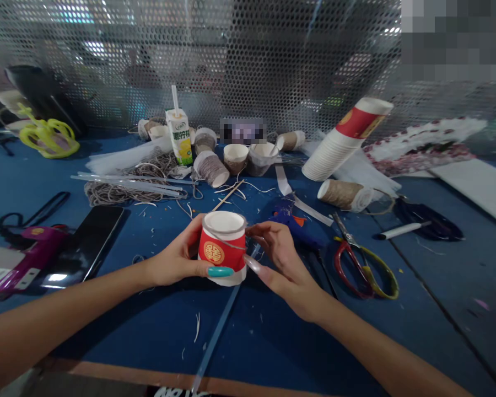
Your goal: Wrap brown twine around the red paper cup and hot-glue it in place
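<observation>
A red paper cup [222, 248] with a gold emblem stands upside down on the blue table [149, 331], its white base up. My left hand [179, 259] is wrapped round its left side, thumb across the front. My right hand [279, 256] pinches a thin string [231, 242] that runs round the cup's upper edge. A clear glue stick [217, 331] lies on the table under the cup, pointing toward me.
A blue glue gun [291, 223] and red-and-yellow scissors [366, 262] lie right of my hands. A phone [85, 245] and pink glue gun [22, 256] lie left. Behind: twine-wrapped cups [210, 165], a drink carton [179, 135], a cup stack [345, 143], a black marker [400, 230], a twine pile [136, 179].
</observation>
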A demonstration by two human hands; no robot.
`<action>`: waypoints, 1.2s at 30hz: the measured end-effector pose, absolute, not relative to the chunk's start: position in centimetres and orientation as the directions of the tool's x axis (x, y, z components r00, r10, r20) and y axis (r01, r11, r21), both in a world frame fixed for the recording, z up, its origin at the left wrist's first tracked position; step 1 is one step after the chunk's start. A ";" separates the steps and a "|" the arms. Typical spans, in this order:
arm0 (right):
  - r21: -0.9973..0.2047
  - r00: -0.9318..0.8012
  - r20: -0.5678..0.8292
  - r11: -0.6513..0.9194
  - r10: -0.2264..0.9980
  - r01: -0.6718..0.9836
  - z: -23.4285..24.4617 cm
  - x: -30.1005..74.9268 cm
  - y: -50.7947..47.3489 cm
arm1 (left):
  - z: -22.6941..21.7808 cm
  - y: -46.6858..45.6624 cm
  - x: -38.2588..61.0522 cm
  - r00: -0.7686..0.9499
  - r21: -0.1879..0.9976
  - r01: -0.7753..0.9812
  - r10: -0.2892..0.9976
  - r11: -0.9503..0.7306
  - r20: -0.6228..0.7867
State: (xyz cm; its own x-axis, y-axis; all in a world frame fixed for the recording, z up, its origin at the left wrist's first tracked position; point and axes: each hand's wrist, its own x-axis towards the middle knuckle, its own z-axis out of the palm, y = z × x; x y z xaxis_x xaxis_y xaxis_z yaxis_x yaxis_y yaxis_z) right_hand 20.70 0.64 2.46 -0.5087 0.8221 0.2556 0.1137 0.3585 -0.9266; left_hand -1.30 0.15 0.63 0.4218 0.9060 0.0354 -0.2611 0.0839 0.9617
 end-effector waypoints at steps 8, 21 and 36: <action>-0.975 -0.658 -0.061 -0.185 0.750 -0.120 3.3 20.4 0.8 | 0.5 0.5 -1.7 0.366 0.961 -0.270 0.930 0.067 0.037; -0.838 -0.559 0.020 0.318 0.829 0.443 3.5 19.9 0.8 | 1.0 0.5 -1.0 0.296 0.924 -0.372 0.955 0.093 0.023; -0.898 -0.733 0.008 -0.318 0.681 -0.305 4.4 20.8 1.5 | 0.2 0.9 -1.3 0.188 0.935 -0.352 0.982 0.042 0.027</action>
State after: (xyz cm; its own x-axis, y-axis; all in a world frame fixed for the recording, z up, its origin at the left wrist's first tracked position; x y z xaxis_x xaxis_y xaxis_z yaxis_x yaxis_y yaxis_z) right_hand 20.82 1.54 4.41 -0.7327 0.6805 0.0079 -0.3046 -0.3176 -0.8979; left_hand -1.25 0.91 0.16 0.1881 0.9818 0.0271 -0.3515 0.0416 0.9353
